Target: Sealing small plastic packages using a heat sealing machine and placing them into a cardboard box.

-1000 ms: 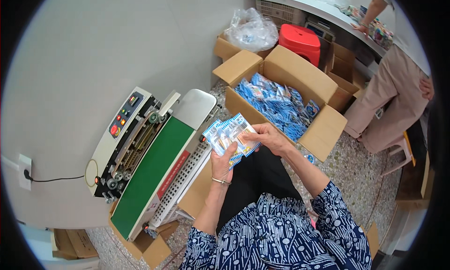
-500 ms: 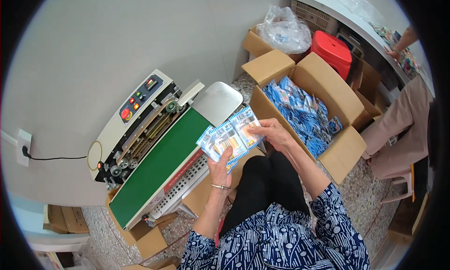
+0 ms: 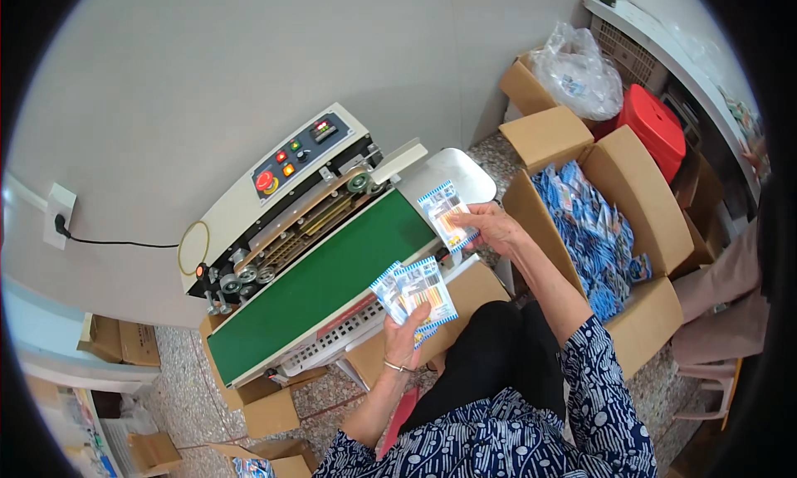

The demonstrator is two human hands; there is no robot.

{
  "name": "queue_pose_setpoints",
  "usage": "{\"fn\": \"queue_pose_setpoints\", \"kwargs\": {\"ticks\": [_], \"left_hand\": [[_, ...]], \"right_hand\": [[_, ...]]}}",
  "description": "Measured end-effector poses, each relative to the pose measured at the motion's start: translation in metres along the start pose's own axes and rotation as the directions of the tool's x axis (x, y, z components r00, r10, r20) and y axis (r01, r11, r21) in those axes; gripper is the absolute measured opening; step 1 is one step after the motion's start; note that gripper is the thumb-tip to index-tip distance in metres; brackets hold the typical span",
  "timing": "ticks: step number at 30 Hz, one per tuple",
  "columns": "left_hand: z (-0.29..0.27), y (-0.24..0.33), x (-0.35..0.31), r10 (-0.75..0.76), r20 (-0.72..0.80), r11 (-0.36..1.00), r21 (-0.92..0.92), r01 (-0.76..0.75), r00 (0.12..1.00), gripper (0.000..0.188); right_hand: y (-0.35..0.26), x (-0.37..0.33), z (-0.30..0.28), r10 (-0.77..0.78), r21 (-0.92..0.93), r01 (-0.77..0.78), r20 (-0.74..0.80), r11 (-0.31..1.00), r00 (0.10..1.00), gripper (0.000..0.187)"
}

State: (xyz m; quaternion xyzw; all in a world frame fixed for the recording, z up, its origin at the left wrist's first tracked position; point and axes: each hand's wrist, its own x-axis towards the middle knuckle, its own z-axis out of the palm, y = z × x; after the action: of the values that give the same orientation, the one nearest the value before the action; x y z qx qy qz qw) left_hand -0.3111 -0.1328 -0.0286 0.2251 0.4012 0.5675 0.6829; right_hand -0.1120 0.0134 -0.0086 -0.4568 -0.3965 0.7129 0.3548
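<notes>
Several clear packets with blue-and-white striped edges point(image 3: 427, 289) are fanned out in my left hand point(image 3: 404, 335), the thumb pressed on top. In my right hand point(image 3: 491, 226) a single packet point(image 3: 444, 212) of the same kind is pinched, apart from the others. Thin orange-brown sticks show through the packets. Both hands are over the near edge of a band sealing machine point(image 3: 274, 204) with a green conveyor belt point(image 3: 332, 275). The right hand's packet is close to the belt's right end, beside a rounded metal plate point(image 3: 455, 178).
An open carton point(image 3: 647, 204) full of blue packets stands at the right. Behind it are a red stool point(image 3: 652, 134) and a clear plastic bag point(image 3: 577, 71). A person's leg point(image 3: 722, 312) shows at the far right. Another carton point(image 3: 290, 457) with packets sits at the bottom.
My hands have moved apart; the right one has taken one packet away from the left hand's bunch. The view has turned left, shifting the scene rightward.
</notes>
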Motion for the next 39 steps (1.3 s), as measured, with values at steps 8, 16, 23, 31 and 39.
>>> {"fn": "queue_pose_setpoints", "kwargs": {"ticks": [8, 16, 23, 31, 39], "left_hand": [[-0.001, 0.008, 0.006, 0.017, -0.042, 0.999, -0.043, -0.018, 0.999, 0.042], [-0.009, 0.004, 0.011, -0.025, -0.049, 0.999, -0.024, 0.024, 0.998, 0.041], [-0.008, 0.002, 0.014, -0.041, -0.051, 0.999, -0.031, 0.039, 0.998, 0.040], [-0.013, 0.006, 0.013, -0.026, -0.081, 0.999, -0.022, 0.024, 0.996, 0.040], [-0.004, 0.020, 0.030, 0.019, -0.084, 1.000, -0.022, -0.021, 0.996, 0.036]], "right_hand": [[-0.018, 0.089, 0.007, 0.027, -0.168, -0.034, -0.045, 0.985, 0.999, 0.026], [-0.028, 0.118, 0.016, 0.059, -0.195, -0.074, -0.082, 0.978, 0.995, 0.023], [-0.029, 0.127, 0.031, 0.073, -0.228, -0.098, -0.115, 0.969, 0.991, 0.027], [-0.013, 0.134, 0.069, -0.018, -0.277, -0.028, -0.163, 0.961, 0.986, 0.038], [0.009, 0.140, 0.104, -0.140, -0.415, 0.180, 0.125, 0.892, 0.982, 0.037]]}}
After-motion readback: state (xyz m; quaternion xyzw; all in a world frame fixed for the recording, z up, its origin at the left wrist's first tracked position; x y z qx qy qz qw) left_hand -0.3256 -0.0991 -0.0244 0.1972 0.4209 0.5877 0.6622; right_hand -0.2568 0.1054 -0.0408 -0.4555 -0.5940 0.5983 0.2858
